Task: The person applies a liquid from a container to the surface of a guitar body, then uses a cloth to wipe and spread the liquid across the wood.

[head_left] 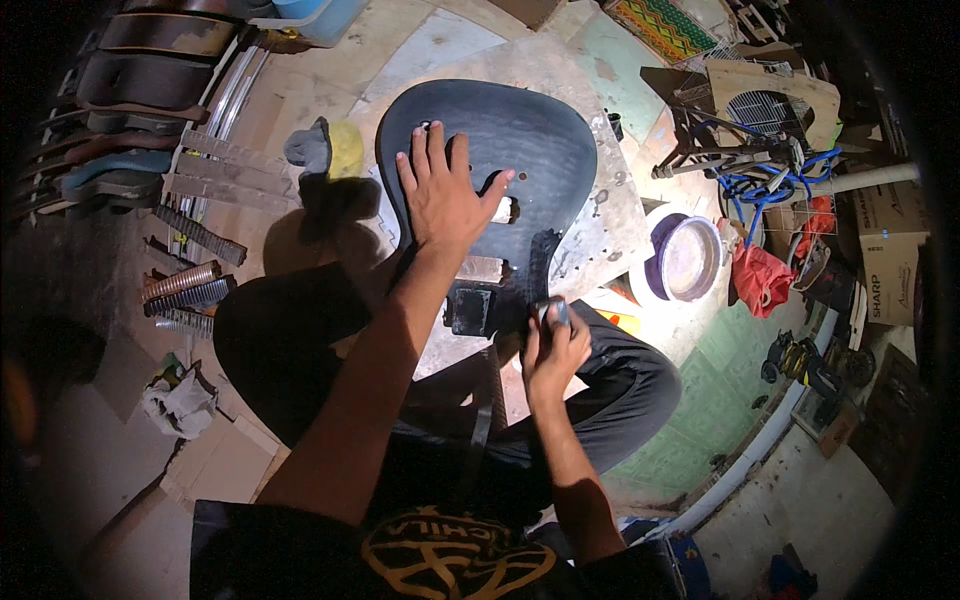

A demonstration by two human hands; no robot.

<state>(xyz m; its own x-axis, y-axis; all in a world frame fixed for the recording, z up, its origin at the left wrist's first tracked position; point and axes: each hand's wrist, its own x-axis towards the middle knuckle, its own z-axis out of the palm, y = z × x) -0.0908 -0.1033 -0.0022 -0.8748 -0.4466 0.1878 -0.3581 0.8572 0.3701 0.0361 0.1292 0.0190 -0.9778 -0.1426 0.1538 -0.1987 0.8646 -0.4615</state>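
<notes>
A black electric guitar body (540, 130) lies in front of me, its narrower end toward my lap, with cut-out pickup cavities and small holes in its face. My left hand (445, 200) rests flat on its upper left part, fingers spread, holding nothing. At the lower right edge of the body, my right hand (557, 358) is closed round a small dark grey block (553, 311), which touches the body there. Whether sandpaper covers the block I cannot tell. A darker, wet-looking patch (543, 255) shows on the surface just above it.
A round pale basin (697, 262) with a purple inside stands to the right. Beyond it are blue-handled clamps (765, 185), a red cloth (762, 280) and cardboard boxes (890, 275). At left are a grey-and-yellow cloth (345, 150), stacked dark guitar bodies (140, 80) and a white rag (180, 405).
</notes>
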